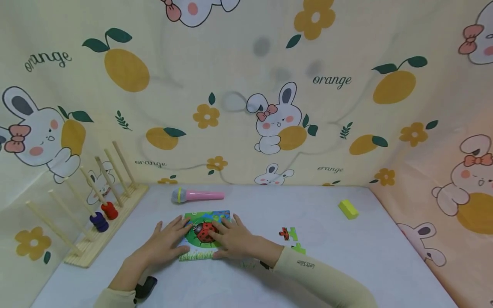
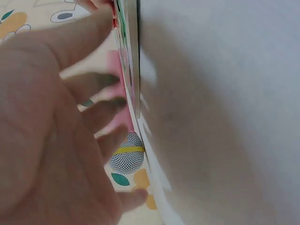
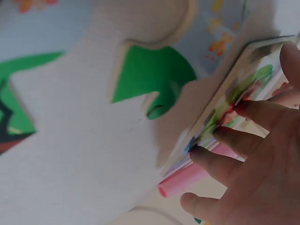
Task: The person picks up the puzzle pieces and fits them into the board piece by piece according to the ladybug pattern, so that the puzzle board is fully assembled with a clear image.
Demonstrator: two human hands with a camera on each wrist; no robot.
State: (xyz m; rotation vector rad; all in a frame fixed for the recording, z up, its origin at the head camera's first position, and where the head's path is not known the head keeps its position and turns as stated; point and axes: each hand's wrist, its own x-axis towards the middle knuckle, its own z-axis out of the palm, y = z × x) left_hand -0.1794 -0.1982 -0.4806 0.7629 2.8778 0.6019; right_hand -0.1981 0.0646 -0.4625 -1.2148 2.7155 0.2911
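Observation:
A ladybug jigsaw puzzle (image 1: 204, 233) in a flat board lies on the white table, with a green and blue border picture. My left hand (image 1: 165, 243) rests at its left edge, fingers extended over the upper left corner and thumb near the lower left. From the right, my right hand (image 1: 236, 240) lies with spread fingers over the puzzle's right side, fingertips touching the picture. Loose puzzle pieces lie right of that hand: a red and green pair (image 1: 289, 233) and a green one (image 1: 298, 248), partly hidden by the forearm. A green piece (image 3: 154, 77) shows large in the right wrist view.
Behind the puzzle lies a pink toy microphone (image 1: 200, 195) with a grey head. A wooden rack (image 1: 127, 201) with upright pegs and a few red and blue rings stands at the left. Far right is a yellow-green block (image 1: 348, 209). Patterned cloth surrounds the table.

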